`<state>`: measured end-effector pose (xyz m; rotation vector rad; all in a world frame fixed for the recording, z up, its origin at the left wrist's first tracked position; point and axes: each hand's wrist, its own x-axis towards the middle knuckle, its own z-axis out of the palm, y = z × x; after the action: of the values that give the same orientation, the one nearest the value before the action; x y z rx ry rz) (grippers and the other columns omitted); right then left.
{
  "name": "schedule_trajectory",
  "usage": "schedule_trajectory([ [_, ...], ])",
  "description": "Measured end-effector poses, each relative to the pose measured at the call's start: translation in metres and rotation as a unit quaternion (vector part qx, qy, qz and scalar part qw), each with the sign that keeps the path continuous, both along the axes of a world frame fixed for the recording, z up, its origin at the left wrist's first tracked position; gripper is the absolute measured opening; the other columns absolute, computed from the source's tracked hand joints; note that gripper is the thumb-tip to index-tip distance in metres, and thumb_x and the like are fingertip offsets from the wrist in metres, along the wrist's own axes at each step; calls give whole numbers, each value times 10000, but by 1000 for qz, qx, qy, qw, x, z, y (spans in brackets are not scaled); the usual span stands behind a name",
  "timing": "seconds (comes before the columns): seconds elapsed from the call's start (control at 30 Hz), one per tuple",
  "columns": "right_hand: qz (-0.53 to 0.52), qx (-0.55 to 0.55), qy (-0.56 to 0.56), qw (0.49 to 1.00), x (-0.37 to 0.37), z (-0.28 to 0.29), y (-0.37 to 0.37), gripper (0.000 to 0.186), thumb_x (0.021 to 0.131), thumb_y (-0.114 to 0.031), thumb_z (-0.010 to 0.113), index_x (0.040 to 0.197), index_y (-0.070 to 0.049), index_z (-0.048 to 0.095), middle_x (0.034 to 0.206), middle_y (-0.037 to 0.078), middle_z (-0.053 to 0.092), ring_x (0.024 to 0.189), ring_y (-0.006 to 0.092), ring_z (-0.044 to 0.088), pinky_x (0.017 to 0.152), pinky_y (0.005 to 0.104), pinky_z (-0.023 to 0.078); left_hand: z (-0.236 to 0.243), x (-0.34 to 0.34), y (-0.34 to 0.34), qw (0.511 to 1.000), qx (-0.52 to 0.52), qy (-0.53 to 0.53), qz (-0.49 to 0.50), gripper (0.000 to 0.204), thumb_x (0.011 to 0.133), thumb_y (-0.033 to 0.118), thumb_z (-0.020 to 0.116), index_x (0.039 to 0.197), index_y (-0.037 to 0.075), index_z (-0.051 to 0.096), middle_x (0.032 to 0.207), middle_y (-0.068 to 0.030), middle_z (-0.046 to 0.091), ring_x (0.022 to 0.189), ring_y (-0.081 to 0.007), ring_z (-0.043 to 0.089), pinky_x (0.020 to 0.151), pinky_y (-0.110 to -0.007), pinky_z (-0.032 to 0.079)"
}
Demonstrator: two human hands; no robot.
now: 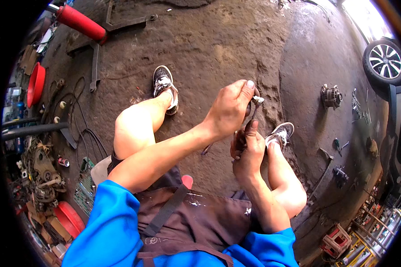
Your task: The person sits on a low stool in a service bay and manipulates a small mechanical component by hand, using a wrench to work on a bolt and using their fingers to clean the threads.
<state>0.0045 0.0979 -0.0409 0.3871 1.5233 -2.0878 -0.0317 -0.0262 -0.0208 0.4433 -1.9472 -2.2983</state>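
Note:
My left hand [229, 109] is raised above the floor between my knees, fingers closed with the thumb on top, around a small part with a pale, whitish end [258, 100]. Just below it, my right hand [249, 153] pinches a thin grey metal rod [255, 114] that runs up to that part. Whether rod and part are one piece I cannot tell, as my fingers hide most of both. An alternator [331, 96] lies on the floor to the right, apart from my hands.
Hand tools, among them a screwdriver [338, 146], lie on the right near a car wheel [384, 62]. On the left are a red cylinder on a metal frame [81, 22], a red basin [36, 84], black cables [91, 138], and a green tool case [85, 187].

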Motion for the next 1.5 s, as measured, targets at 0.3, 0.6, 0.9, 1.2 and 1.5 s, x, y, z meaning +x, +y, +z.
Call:
schedule_trajectory([
  [0.3, 35, -7, 32, 999, -5, 6, 3, 554, 953, -568, 478, 653, -108, 408, 551, -12, 345, 404, 99, 312, 370, 248, 222, 11, 0, 0, 999, 39, 12, -16, 357, 1041, 325, 421, 892, 51, 593, 599, 58, 458, 479, -19, 361, 414, -203, 263],
  [0.6, 33, -29, -29, 999, 1, 21, -1, 562, 954, -578, 462, 641, -119, 375, 551, -15, 316, 416, 96, 300, 375, 248, 207, 8, 5, -2, 999, -3, 28, -18, 345, 1040, 324, 429, 909, 55, 602, 644, 56, 487, 518, -13, 381, 438, -199, 287],
  [0.9, 71, 17, 18, 997, -25, 25, -2, 522, 946, -551, 518, 653, -130, 420, 563, -34, 368, 440, 74, 340, 388, 229, 210, 18, -12, -7, 997, 63, 36, 1, 325, 1047, 304, 409, 926, 53, 576, 589, 45, 436, 439, -28, 343, 388, -217, 249],
  [1.2, 107, 39, 93, 989, -42, 24, 21, 496, 981, -467, 517, 680, -72, 501, 571, -73, 403, 505, 61, 366, 473, 232, 275, 25, -9, -17, 985, 164, 5, -49, 344, 1049, 359, 375, 969, 65, 536, 554, 38, 343, 399, -63, 319, 357, -232, 249],
  [1.5, 42, 15, 356, 933, -66, 49, 25, 274, 1027, -215, 454, 891, 5, 543, 784, 49, 499, 710, 136, 497, 620, 279, 425, 17, -12, -27, 968, 247, -20, -30, 352, 1012, 415, 453, 981, 74, 535, 631, 19, 390, 471, -68, 356, 385, -221, 263],
])
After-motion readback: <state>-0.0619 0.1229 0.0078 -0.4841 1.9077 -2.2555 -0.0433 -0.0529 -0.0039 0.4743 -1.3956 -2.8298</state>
